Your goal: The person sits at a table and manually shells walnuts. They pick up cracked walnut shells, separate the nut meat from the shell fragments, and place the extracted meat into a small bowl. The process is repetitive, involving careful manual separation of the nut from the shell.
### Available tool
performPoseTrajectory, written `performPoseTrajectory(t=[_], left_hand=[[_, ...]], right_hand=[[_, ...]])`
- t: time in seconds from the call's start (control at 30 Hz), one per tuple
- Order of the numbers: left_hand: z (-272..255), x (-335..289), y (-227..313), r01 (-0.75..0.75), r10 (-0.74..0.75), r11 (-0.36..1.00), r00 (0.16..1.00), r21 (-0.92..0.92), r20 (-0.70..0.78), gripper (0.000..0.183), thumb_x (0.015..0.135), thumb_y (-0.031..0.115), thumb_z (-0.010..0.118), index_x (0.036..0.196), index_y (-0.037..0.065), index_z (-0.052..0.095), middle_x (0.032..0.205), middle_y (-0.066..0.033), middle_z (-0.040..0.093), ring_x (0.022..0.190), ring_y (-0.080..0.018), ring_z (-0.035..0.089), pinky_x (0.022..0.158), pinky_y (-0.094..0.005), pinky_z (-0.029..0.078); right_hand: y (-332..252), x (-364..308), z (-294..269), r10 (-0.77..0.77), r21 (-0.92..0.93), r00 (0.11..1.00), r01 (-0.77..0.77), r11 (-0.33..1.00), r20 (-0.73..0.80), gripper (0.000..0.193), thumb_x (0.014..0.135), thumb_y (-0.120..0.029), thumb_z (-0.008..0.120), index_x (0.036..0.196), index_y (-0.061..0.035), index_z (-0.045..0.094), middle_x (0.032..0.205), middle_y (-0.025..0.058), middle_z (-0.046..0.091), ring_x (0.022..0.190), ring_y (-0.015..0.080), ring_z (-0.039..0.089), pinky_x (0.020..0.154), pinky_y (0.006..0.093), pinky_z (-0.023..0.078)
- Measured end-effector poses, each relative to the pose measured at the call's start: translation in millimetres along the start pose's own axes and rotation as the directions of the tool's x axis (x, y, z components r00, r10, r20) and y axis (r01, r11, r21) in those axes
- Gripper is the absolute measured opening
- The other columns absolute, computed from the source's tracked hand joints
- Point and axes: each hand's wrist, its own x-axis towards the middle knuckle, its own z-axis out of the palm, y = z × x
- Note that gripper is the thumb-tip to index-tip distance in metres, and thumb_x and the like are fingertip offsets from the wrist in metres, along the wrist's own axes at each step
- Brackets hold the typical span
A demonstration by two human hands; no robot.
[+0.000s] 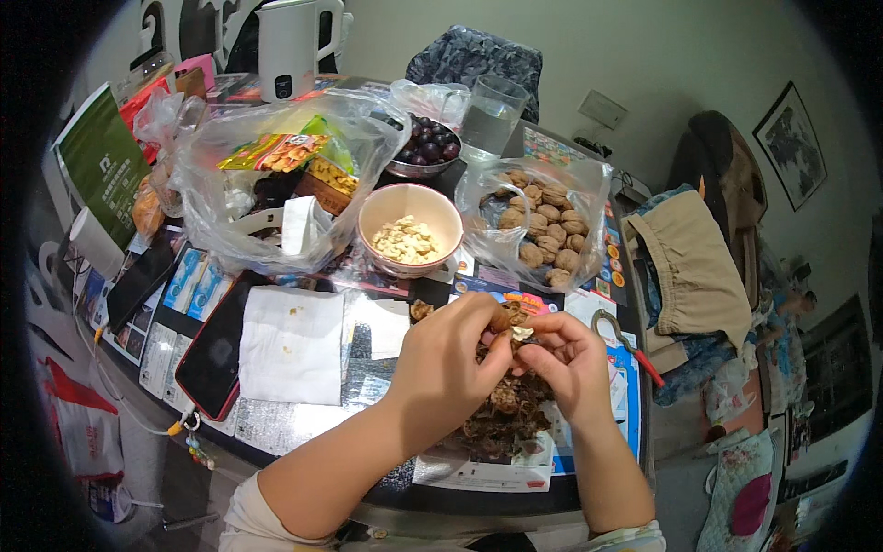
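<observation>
My left hand (467, 342) and my right hand (563, 361) meet above the near side of the table, fingertips pinched together. Between them is a walnut piece (521, 333), with pale kernel showing at its broken edge. Under the hands lies a heap of brown walnut shells (501, 423) on printed sheets. Straight beyond, a pink-rimmed bowl (412, 195) holds peeled pale kernels (406, 241). Whole walnuts (550, 219) fill a clear plastic bag to the far right of it. Pliers with a red handle (641, 361) lie right of my right hand, touched by neither hand.
Left of my hands are a folded white cloth (292, 345) and a dark phone (221, 342). Farther back stand a plastic bag (207, 198) with packets, a bowl of dark grapes (430, 145), a glass of water (492, 115) and a white electric kettle (292, 46).
</observation>
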Motion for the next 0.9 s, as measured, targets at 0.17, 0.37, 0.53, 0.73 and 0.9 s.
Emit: performPoseTrajectory(t=[0.17, 0.37, 0.53, 0.73, 0.9], left_hand=[[0.8, -1.9, 7.7, -0.052, 0.052, 0.998, 0.999, 0.039, -0.010, 0.012, 0.065, 0.002, 0.060, 0.074, 0.002, 0.051, 0.067, -0.0095, 0.052, 0.060, -0.0230, 0.054, 0.054, -0.0304, 0.043], [1.3, -1.2, 10.0, -0.124, 0.123, 0.992, 0.992, 0.021, 0.033, 0.015, 0.063, -0.001, 0.061, 0.073, 0.002, 0.051, 0.067, -0.0099, 0.051, 0.060, -0.0234, 0.054, 0.054, -0.0299, 0.043], [6.5, -4.3, 8.2, 0.067, -0.050, 0.979, 0.995, -0.191, 0.090, 0.011, 0.066, -0.003, 0.059, 0.074, 0.000, 0.051, 0.068, -0.0081, 0.052, 0.061, -0.0172, 0.054, 0.056, -0.0258, 0.044], [3.3, -3.1, 6.2, 0.459, -0.324, 0.681, 0.888, -0.570, 0.327, 0.011, 0.075, -0.002, 0.055, 0.085, -0.001, 0.049, 0.077, -0.0012, 0.052, 0.067, -0.0053, 0.051, 0.061, -0.0183, 0.042], [6.2, -1.4, 4.6, 0.474, -0.336, 0.578, 0.880, -0.664, 0.335, 0.012, 0.077, -0.001, 0.054, 0.088, 0.000, 0.048, 0.076, -0.0010, 0.052, 0.066, -0.0055, 0.051, 0.061, -0.0181, 0.042]], right_hand=[[0.2, -0.1, -2.8, -0.023, 0.092, 0.998, 0.028, 0.995, -0.056, 0.022, 0.076, 0.001, 0.056, 0.096, 0.0041, 0.049, 0.084, 0.0102, 0.057, 0.073, 0.0144, 0.057, 0.066, 0.0236, 0.048], [6.5, -3.2, -16.9, 0.012, 0.229, 1.000, -0.007, 0.973, -0.022, 0.023, 0.076, -0.004, 0.058, 0.096, 0.0032, 0.050, 0.084, 0.0099, 0.056, 0.074, 0.0150, 0.057, 0.066, 0.0251, 0.048], [8.7, -2.9, -23.4, 0.007, 0.313, 0.998, -0.024, 0.950, 0.054, 0.022, 0.076, -0.005, 0.056, 0.096, 0.0029, 0.050, 0.085, 0.0100, 0.057, 0.075, 0.0154, 0.056, 0.068, 0.0260, 0.047], [10.1, -3.6, -21.6, 0.027, 0.544, 0.980, -0.131, 0.828, 0.196, 0.022, 0.077, -0.004, 0.056, 0.097, 0.0032, 0.050, 0.086, 0.0105, 0.057, 0.078, 0.0158, 0.056, 0.070, 0.0271, 0.047], [7.5, -5.8, -21.5, 0.024, 0.580, 0.973, -0.158, 0.799, 0.231, 0.022, 0.078, -0.004, 0.055, 0.098, 0.0039, 0.050, 0.086, 0.0107, 0.057, 0.078, 0.0159, 0.056, 0.070, 0.0272, 0.047]])
